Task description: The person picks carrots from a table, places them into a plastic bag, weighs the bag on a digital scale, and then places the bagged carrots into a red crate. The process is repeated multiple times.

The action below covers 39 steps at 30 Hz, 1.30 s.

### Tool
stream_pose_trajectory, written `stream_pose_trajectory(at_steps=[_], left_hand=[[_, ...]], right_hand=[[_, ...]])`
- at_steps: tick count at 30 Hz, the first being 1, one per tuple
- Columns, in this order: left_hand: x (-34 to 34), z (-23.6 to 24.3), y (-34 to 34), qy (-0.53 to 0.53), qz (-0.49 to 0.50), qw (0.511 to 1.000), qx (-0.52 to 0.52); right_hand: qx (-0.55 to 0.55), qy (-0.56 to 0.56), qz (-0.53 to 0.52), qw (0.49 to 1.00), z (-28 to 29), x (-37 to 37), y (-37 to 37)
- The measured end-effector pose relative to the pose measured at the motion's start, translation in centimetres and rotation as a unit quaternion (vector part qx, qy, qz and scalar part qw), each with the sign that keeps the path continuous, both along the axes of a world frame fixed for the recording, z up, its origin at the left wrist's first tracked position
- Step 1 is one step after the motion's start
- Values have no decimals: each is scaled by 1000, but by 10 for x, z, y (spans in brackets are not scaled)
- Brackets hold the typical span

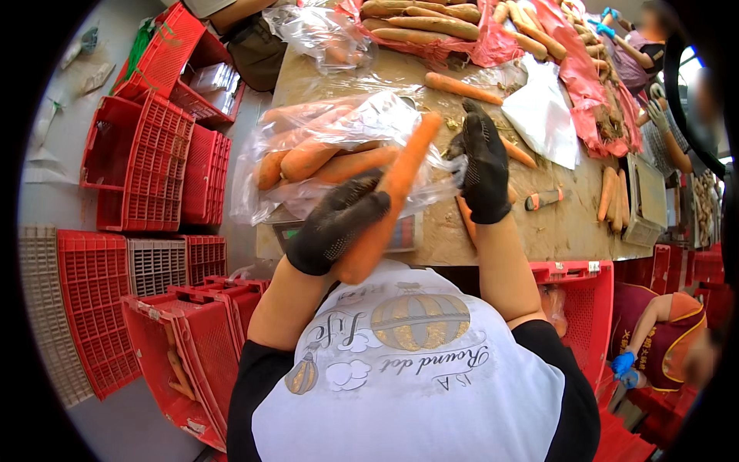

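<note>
My left hand (339, 223), in a black dotted glove, is wrapped round a long, thick carrot (404, 173) that slants up and to the right. Behind it lies a clear plastic bag (250, 173) with several carrots inside. The gloved right hand (485, 165) is at the right end of this bag, where the film gathers between thumb and fingers; the fingertips point away from me. Under the bag shows the edge of what looks like a scale (404, 233). Close to the right wrist lies a short tool with an orange and black handle (544, 199).
Loose carrots (462, 88) and white plastic bags (543, 112) lie across the brown table (577, 227). Carrots fill red sacks (496, 38) at the back. Red crates (146, 162) stand at left, with another crate (585, 308) near my right elbow. Co-workers are on the right.
</note>
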<state>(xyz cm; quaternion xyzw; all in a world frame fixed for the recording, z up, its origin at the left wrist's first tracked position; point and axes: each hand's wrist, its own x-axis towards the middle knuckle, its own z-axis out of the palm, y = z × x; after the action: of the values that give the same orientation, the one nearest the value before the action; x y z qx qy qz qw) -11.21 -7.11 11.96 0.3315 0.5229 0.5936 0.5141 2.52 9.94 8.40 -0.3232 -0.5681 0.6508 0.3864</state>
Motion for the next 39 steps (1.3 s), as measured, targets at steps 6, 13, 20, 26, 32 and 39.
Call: stream_pose_trajectory(at_steps=[6, 13, 20, 26, 32, 39], left_hand=[[-51, -9, -7, -2, 294, 902, 316], [-24, -54, 10, 536, 165, 816, 139], [-35, -92, 25, 684, 128, 718, -1], [-47, -56, -5, 731, 307, 595, 129], [-114, -101, -122, 607, 242, 757, -15], [-186, -68, -146, 158, 254, 946, 125]], right_hand=[[212, -275, 216, 913, -22, 29, -22], [-7, -141, 126, 982, -1, 21, -10], [-75, 64, 178, 979, 34, -10, -25], [-115, 129, 184, 968, 49, -20, -29], [-44, 59, 360, 930, 53, -11, -23], [347, 173, 35, 921, 44, -146, 13]])
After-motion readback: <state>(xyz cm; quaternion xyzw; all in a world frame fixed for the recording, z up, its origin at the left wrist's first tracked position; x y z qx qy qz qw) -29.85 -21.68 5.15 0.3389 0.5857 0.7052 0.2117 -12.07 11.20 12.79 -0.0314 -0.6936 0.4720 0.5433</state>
